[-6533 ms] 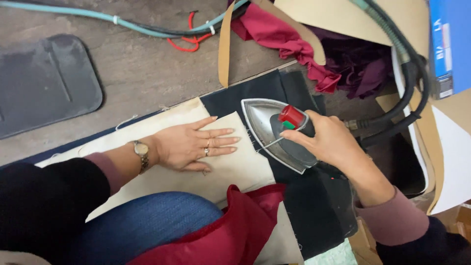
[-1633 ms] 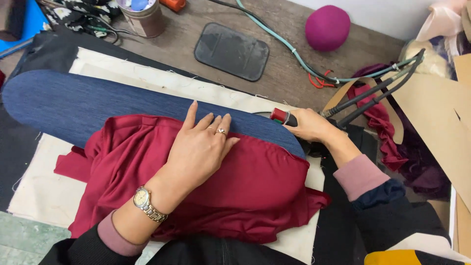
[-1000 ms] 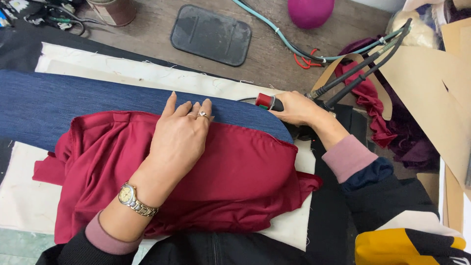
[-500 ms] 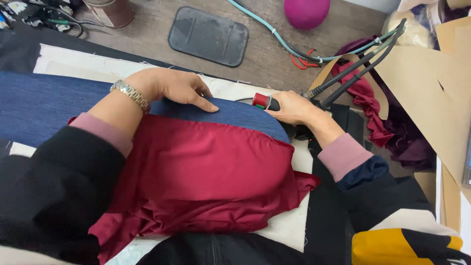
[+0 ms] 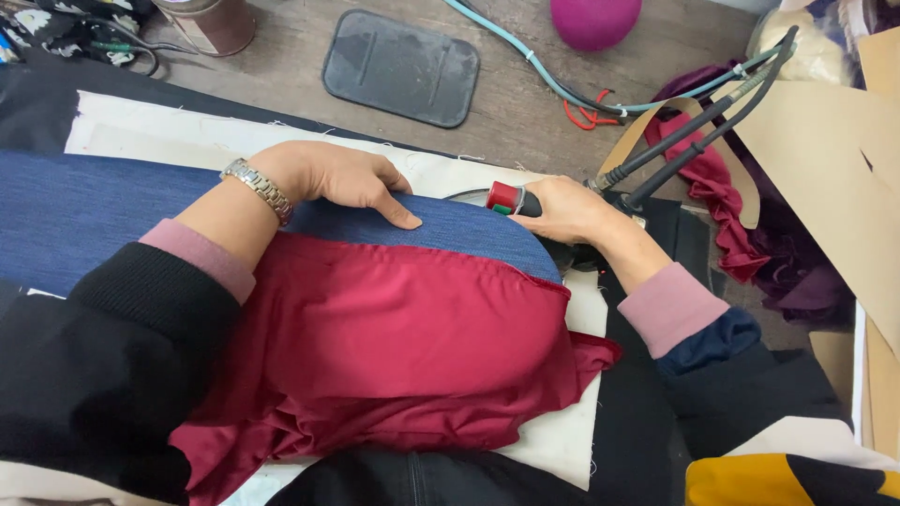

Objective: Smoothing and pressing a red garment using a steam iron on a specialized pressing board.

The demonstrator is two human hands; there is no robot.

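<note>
Gripping the iron (image 5: 525, 200) by its handle, right hand (image 5: 567, 208) closed fully around it, red knob showing at the thumb end, soleplate mostly hidden behind the blue padded board (image 5: 281, 220). Resting just off the board's rounded right tip, beside the red garment (image 5: 394, 347). Pressing down on the board's upper edge with the left hand (image 5: 328, 178), palm flat, fingers spread, holding nothing. Risking a burn, probably, with that thumb close to the iron's likely path. Risking a snag too, from the hoses (image 5: 694, 126) trailing up and right and pulling the iron askew, or a scorch from lingering on the thin red cloth. Lying with the iron's handle roughly left to right, red-knob end toward the left; nose direction not clear. Running left to right likewise, board and garment.
</note>
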